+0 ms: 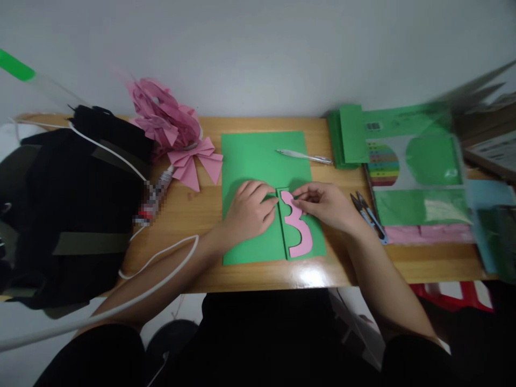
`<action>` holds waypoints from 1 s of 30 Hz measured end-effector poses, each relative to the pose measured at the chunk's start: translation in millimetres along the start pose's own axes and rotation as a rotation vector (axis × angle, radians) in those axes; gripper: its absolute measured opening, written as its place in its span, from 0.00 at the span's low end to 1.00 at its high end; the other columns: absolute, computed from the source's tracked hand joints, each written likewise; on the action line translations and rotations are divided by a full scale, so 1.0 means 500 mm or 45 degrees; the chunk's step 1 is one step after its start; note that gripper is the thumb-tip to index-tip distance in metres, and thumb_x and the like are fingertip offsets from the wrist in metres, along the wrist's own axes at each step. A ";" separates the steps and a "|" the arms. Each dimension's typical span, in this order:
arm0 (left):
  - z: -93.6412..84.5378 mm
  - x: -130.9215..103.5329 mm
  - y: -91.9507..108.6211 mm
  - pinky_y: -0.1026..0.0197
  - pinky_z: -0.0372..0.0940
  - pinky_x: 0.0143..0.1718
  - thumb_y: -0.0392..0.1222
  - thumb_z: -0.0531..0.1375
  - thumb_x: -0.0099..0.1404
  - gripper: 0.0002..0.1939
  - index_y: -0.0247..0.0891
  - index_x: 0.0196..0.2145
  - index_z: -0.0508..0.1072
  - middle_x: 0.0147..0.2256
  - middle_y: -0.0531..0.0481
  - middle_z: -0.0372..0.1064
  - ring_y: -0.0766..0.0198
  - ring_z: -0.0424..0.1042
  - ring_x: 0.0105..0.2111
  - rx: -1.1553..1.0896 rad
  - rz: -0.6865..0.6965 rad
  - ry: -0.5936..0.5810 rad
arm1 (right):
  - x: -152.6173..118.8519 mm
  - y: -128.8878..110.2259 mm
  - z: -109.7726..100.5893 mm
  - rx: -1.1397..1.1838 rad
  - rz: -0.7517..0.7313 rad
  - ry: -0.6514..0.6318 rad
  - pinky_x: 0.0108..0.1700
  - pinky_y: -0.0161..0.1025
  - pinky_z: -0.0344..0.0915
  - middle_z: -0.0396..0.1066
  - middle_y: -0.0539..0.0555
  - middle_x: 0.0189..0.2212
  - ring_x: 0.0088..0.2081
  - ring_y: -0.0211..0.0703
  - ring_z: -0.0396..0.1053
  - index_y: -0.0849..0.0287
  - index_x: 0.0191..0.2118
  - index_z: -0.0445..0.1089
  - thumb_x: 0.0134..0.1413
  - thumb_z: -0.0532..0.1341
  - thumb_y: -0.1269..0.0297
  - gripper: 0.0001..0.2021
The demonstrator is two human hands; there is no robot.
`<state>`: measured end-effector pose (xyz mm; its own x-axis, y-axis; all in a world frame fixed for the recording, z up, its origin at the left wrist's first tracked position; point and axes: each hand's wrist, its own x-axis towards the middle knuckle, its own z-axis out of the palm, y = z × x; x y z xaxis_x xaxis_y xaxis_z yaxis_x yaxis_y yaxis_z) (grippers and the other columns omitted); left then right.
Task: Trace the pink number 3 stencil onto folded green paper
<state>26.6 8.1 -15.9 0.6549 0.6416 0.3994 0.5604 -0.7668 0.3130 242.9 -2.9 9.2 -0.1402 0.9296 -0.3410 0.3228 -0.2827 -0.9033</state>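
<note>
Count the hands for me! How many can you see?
2: the left hand over the large green sheet, and the right hand with its fingertips at the pink cut-out. No others show.

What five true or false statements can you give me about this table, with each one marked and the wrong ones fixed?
1. The pen lies across the edge of the green sheet. True.
2. The right hand is holding the pen. False: the right hand is at the pink cutout.
3. The left hand rests on the green sheet. True.
4. The black bag is at the right end of the table. False: the black bag is at the left end of the table.
5. The blue-handled snips lie to the right of the right hand. True.
</note>
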 end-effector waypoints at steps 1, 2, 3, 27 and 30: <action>0.000 0.000 0.000 0.47 0.64 0.47 0.39 0.56 0.68 0.11 0.39 0.39 0.79 0.43 0.43 0.74 0.53 0.69 0.46 0.010 0.007 -0.004 | 0.000 0.000 0.001 0.000 0.000 -0.010 0.28 0.38 0.68 0.73 0.50 0.22 0.24 0.37 0.70 0.59 0.33 0.73 0.40 0.70 0.56 0.14; 0.001 -0.001 0.000 0.47 0.64 0.47 0.39 0.56 0.68 0.11 0.39 0.40 0.79 0.43 0.43 0.74 0.53 0.69 0.46 0.017 0.009 -0.010 | 0.000 0.001 0.003 0.002 0.000 -0.015 0.27 0.37 0.68 0.73 0.49 0.22 0.24 0.37 0.70 0.58 0.32 0.73 0.40 0.70 0.57 0.14; 0.001 -0.001 -0.001 0.47 0.64 0.47 0.39 0.56 0.68 0.11 0.39 0.41 0.79 0.43 0.43 0.74 0.53 0.69 0.46 0.022 0.009 -0.016 | 0.000 0.001 0.004 0.003 0.003 -0.016 0.27 0.37 0.68 0.73 0.49 0.22 0.24 0.37 0.70 0.58 0.32 0.73 0.40 0.70 0.57 0.13; 0.005 0.000 -0.003 0.49 0.64 0.46 0.37 0.56 0.68 0.11 0.38 0.38 0.80 0.43 0.45 0.75 0.54 0.69 0.44 0.078 0.017 0.032 | 0.001 -0.002 0.010 -0.017 0.025 0.012 0.29 0.38 0.68 0.73 0.50 0.22 0.24 0.38 0.71 0.58 0.31 0.73 0.40 0.69 0.59 0.11; 0.005 -0.001 -0.004 0.49 0.64 0.46 0.37 0.56 0.68 0.11 0.39 0.39 0.80 0.43 0.45 0.75 0.54 0.69 0.45 0.079 0.010 0.009 | 0.001 -0.003 0.009 -0.008 0.019 0.019 0.28 0.38 0.68 0.73 0.50 0.22 0.24 0.38 0.70 0.58 0.30 0.73 0.39 0.69 0.59 0.11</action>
<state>26.6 9.3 -18.7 0.6559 0.6352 0.4079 0.5856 -0.7691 0.2559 237.8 -2.9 9.3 -0.1215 0.9288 -0.3502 0.3303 -0.2949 -0.8966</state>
